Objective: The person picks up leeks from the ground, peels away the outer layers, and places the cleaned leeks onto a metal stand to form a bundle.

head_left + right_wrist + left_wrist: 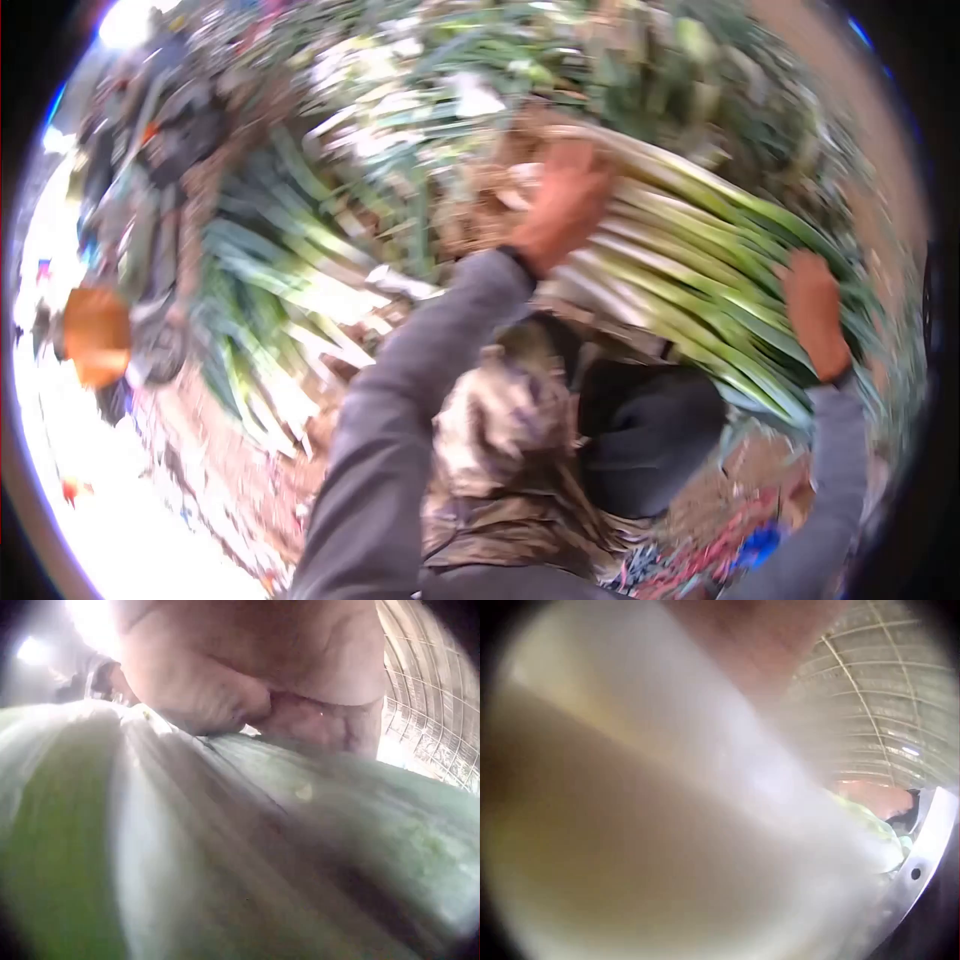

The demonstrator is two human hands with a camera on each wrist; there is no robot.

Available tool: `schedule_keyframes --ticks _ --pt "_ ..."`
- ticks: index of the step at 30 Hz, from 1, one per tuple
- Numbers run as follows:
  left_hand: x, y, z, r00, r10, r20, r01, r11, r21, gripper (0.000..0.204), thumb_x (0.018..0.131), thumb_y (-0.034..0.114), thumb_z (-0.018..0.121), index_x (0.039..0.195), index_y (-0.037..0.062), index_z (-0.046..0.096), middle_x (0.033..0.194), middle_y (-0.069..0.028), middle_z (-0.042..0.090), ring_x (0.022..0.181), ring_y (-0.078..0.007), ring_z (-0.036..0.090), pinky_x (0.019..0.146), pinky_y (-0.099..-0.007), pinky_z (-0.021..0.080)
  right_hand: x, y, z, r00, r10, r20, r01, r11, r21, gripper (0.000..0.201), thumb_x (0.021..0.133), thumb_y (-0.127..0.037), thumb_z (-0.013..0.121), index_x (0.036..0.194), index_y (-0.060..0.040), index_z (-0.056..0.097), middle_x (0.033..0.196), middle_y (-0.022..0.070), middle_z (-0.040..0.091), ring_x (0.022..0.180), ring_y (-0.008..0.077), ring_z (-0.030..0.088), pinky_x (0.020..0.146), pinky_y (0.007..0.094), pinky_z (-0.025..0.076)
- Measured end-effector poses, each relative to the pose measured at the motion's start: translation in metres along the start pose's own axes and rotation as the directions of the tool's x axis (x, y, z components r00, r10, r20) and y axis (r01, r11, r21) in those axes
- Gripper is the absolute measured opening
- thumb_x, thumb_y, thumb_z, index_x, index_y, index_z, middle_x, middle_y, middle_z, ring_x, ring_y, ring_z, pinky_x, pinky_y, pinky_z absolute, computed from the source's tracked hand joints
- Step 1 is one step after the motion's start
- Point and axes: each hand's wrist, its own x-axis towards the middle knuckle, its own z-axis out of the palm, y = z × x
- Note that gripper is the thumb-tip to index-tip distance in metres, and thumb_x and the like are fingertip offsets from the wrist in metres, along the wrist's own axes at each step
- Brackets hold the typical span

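Green leeks (pixel 690 240), likely bruisable, suit support near both ends, where left hand (pixel 572 207) and right hand (pixel 815 308) lie, fingers' closure unclear.

Text: none legible | labels, brands: none readable | numbers, signs: none readable

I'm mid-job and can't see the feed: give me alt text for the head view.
Two bare hands on a broad row of leeks: the left hand at the pale ends, the right hand on the green leaves. Another pile of leeks lies to the left, with blurred greens heaped beyond.
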Motion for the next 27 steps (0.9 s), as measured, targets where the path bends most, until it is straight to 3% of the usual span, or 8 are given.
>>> schedule_keyframes --ticks 5,10,15,19,22,23,26,27 --pt "-0.02 -0.003 -0.039 0.993 0.005 -0.12 -0.003 1.0 0.021 0.024 0.095 0.017 0.059 0.113 0.0046 0.069 0.115 -0.0214 0.059 0.115 -0.0402 0.054 0.109 -0.0579 0.037 0.03 -0.056 -0.055 0.996 0.076 0.052 -0.077 0.997 0.025 0.041 0.107 -0.022 0.057 0.136 0.0065 0.059 0.13 0.0254 0.062 0.121 0.041 0.058 0.103 0.0454 0.048" --pt "-0.054 0.003 -0.089 0.935 -0.078 -0.347 -0.073 0.912 -0.403 0.039 0.094 0.021 0.072 0.128 0.0018 0.067 0.121 -0.0204 0.061 0.114 -0.0425 0.059 0.102 -0.0489 0.047 0.008 -0.053 -0.071 0.989 0.142 0.03 -0.145 0.946 0.289 0.042 0.111 -0.018 0.052 0.146 0.0042 0.054 0.148 0.0213 0.058 0.138 0.0323 0.053 0.116 0.0388 0.04" --pt "-0.175 -0.019 -0.173 0.942 -0.22 -0.252 0.01 0.773 -0.635 0.026 0.103 0.015 0.067 0.125 0.0012 0.068 0.111 -0.017 0.071 0.096 -0.0303 0.071 0.086 -0.0388 0.057 -0.029 -0.135 -0.139 0.92 0.342 0.193 -0.36 0.537 0.763 0.037 0.11 -0.013 0.053 0.143 0.0025 0.059 0.144 0.0149 0.06 0.13 0.0229 0.058 0.111 0.0352 0.044" --pt "-0.325 -0.097 -0.146 0.532 -0.845 -0.055 0.397 0.307 -0.865 0.032 0.108 0.023 0.062 0.122 -0.0049 0.069 0.106 -0.0092 0.074 0.092 -0.0151 0.069 0.081 -0.0314 0.057 -0.017 -0.23 -0.152 0.985 0.166 -0.053 -0.075 0.676 0.733 0.032 0.107 -0.004 0.056 0.137 0.0045 0.063 0.136 0.0143 0.064 0.117 0.0222 0.062 0.104 0.0337 0.049" --pt "-0.469 -0.145 -0.106 0.22 -0.971 -0.09 0.786 0.231 -0.573 0.037 0.103 0.028 0.066 0.12 -0.005 0.07 0.1 -0.0089 0.074 0.085 -0.0154 0.068 0.076 -0.0311 0.055 0.006 -0.269 -0.143 0.986 0.112 -0.12 0.011 0.687 0.727 0.031 0.106 -0.004 0.055 0.134 0.0069 0.063 0.13 0.0145 0.067 0.112 0.023 0.063 0.1 0.0349 0.051" --pt "-0.521 -0.163 -0.09 0.177 -0.972 -0.152 0.789 0.232 -0.569 0.032 0.099 0.027 0.066 0.117 0.0014 0.073 0.103 -0.0171 0.077 0.094 -0.0292 0.074 0.086 -0.0385 0.055 0.011 -0.269 -0.132 0.988 0.109 -0.113 0.012 0.662 0.749 0.031 0.107 -0.005 0.056 0.135 0.0072 0.063 0.129 0.0144 0.067 0.111 0.0226 0.063 0.1 0.0347 0.051" --pt "-0.59 -0.145 -0.111 -0.216 -0.975 -0.061 0.837 -0.152 -0.526 0.028 0.098 0.026 0.067 0.11 0.0025 0.075 0.096 -0.0152 0.077 0.084 -0.0235 0.073 0.076 -0.0391 0.058 0.018 -0.271 -0.122 0.982 0.184 -0.034 -0.071 0.535 0.842 0.036 0.108 -0.008 0.056 0.139 0.0081 0.061 0.121 0.0133 0.068 0.105 0.0199 0.063 0.096 0.0323 0.052" --pt "-0.615 -0.142 -0.118 -0.205 -0.974 -0.093 0.869 -0.137 -0.475 0.027 0.099 0.026 0.066 0.108 0.003 0.076 0.095 -0.0159 0.077 0.087 -0.0245 0.073 0.08 -0.0391 0.058 0.021 -0.269 -0.12 0.988 0.15 -0.039 -0.052 0.562 0.826 0.036 0.108 -0.008 0.056 0.14 0.0078 0.061 0.12 0.0128 0.068 0.105 0.0196 0.063 0.096 0.0319 0.052"
